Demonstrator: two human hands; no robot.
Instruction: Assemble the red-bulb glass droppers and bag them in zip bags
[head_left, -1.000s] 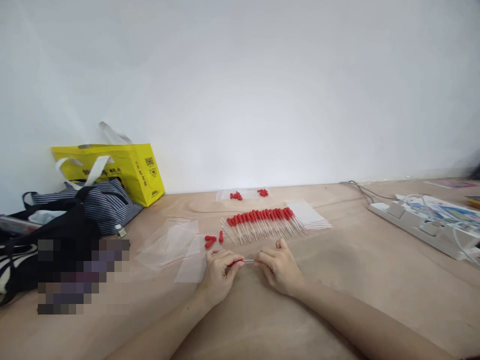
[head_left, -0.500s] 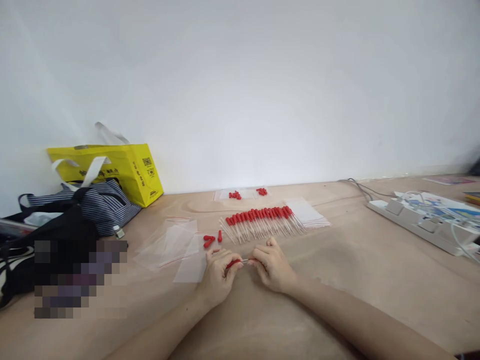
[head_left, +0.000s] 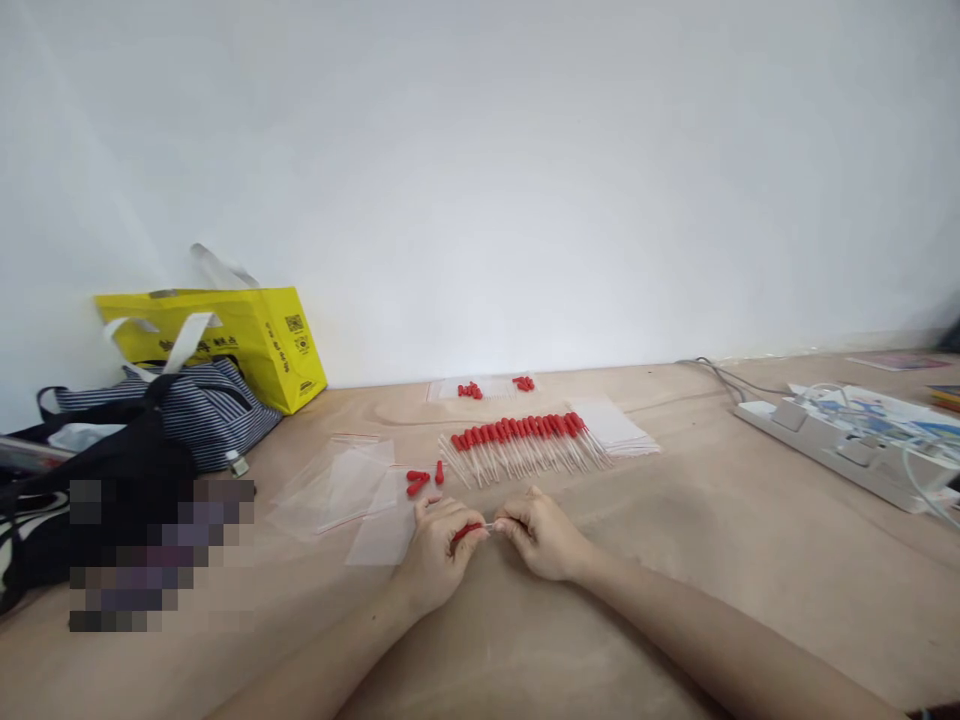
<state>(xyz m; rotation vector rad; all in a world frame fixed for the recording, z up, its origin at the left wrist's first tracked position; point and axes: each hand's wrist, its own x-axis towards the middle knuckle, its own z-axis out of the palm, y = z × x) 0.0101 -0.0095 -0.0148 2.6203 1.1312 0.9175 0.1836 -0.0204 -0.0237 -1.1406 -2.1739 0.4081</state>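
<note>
In the head view, the left hand (head_left: 433, 558) sat at lower centre of the frame, thumb and fingers pinched on a red dropper bulb (head_left: 466, 532). From the bulb's right end a short stretch of thin clear tube (head_left: 490, 526) showed, lying between the two hands; the right hand (head_left: 546, 538), just right of centre, gripped its other end between narrowed fingertips. Above them, at the middle of the frame, a slanting row of red-topped droppers (head_left: 517, 430) lay on the tabletop (head_left: 675, 620), with stacked white sheets or bags (head_left: 619, 430) at its right end. Three loose red bulbs (head_left: 418, 481) lay near the left hand, beside clear zip bags (head_left: 356, 490) at centre left.
</note>
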